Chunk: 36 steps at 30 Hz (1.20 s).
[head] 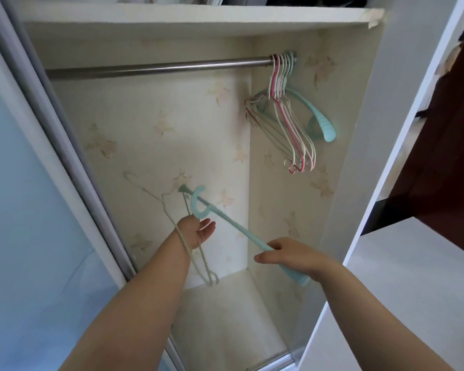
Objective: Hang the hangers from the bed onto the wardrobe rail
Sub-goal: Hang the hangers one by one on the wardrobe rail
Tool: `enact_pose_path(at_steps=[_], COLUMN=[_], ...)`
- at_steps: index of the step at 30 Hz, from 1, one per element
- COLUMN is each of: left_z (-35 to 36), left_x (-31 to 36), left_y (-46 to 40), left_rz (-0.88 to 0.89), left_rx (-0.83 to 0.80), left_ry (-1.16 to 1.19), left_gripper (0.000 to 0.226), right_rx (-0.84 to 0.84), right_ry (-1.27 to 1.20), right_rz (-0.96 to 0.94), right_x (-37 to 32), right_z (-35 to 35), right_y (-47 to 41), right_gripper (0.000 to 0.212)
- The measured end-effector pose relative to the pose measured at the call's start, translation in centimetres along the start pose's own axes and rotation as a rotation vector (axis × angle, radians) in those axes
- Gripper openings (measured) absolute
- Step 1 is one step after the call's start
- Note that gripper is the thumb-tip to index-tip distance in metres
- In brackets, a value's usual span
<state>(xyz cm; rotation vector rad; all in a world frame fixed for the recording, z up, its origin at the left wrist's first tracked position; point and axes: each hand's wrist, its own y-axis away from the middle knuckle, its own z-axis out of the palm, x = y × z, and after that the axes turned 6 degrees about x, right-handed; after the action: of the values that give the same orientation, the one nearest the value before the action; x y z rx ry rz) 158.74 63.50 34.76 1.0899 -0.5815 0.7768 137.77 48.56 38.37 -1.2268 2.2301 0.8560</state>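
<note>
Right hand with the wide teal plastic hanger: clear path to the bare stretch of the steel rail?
Probably yes. The right hand grips the wide teal plastic hanger, and the metal rail is bare left of the bunched hangers. Nothing sits between; the rail is well above the hand.

Hangers [287, 116] hang at the rail's [158, 68] right end

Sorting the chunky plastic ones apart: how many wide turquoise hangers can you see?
2. One turquoise hanger hangs at the right end of the wardrobe rail, behind the thin hangers; the other is held in the right hand. More may be hidden.
</note>
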Motion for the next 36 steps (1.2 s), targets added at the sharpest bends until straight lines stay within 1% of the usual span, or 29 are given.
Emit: enact_pose_path(at_steps=[2,3,5,6,7,9,11,13,15,17,19,22,24,29,31,33,36], left_z=[-0.7,-0.9,-0.5,-0.1,0.4,1.1,0.9,0.3,-0.4,-0.9,-1.1,-0.5,0.1,1.3,1.6,1.9,2.0], left_x=[-0.3,-0.5,-0.3,-0.1,0.2,0.5,0.2,-0.4,-0.9,-1.1,-1.3,-1.1,-0.6,1.0,1.3,1.7,2.4], left_y=[-0.4,-0.7,0.3,1.0,1.5,3.0,3.4,3.3,3.1,3.1,3.1,3.2,3.2,2.9,2.8,2.6,2.0], left_rz=[-0.039,-0.038,-0.009,0.019,0.046,0.078,0.122,0.170,0.202,0.214,0.226,0.270,0.285,0.163,0.149,0.159,0.161], left_rx=[-0.035,-0.058,-0.120,-0.146,-0.160,-0.172,-0.172,-0.171,-0.181,-0.199,-0.213,-0.175,-0.149,-0.151,-0.147,-0.116,-0.081], left_ry=[-0.046,-0.054,-0.044,-0.037,-0.042,-0.087,-0.148,-0.170,-0.152,-0.159,-0.182,-0.162,-0.127,0.020,0.003,-0.034,-0.032], left_gripper=[0.019,0.025,0.035,0.042,0.050,0.061,0.058,0.045,0.035,0.029,0.025,0.022,0.022,0.018,0.023,0.035,0.045], right_rx=[0.110,0.183,0.314,0.355,0.383,0.401,0.430,0.452,0.443,0.430,0.447,0.494,0.487,0.393,0.393,0.374,0.297], right_ry=[-0.057,-0.067,0.037,0.123,0.198,0.265,0.284,0.305,0.310,0.276,0.246,0.230,0.205,0.081,-0.019,-0.169,-0.390], right_rz=[0.047,0.080,0.142,0.159,0.167,0.180,0.176,0.157,0.155,0.162,0.153,0.111,0.069,-0.046,-0.038,0.005,0.031], right_x=[1.1,1.6,2.5,2.7,2.8,2.9,2.9,3.0,3.0,3.1,3.0,2.9,3.1,4.1,4.3,4.2,3.2], right_z=[-0.6,-0.8,-0.7,-0.5,-0.2,0.5,0.9,1.1,1.0,1.0,1.0,1.4,1.7,2.2,2.2,1.8,0.4], right_y=[-0.3,-0.4,-0.6,-0.6,-0.5,-0.3,-0.2,-0.1,-0.2,-0.4,-0.6,-1.0,-1.3,-2.3,-2.5,-2.8,-3.2], right_gripper=[0.059,0.066,0.092,0.098,0.100,0.099,0.097,0.098,0.098,0.098,0.098,0.104,0.102,0.089,0.087,0.086,0.074])
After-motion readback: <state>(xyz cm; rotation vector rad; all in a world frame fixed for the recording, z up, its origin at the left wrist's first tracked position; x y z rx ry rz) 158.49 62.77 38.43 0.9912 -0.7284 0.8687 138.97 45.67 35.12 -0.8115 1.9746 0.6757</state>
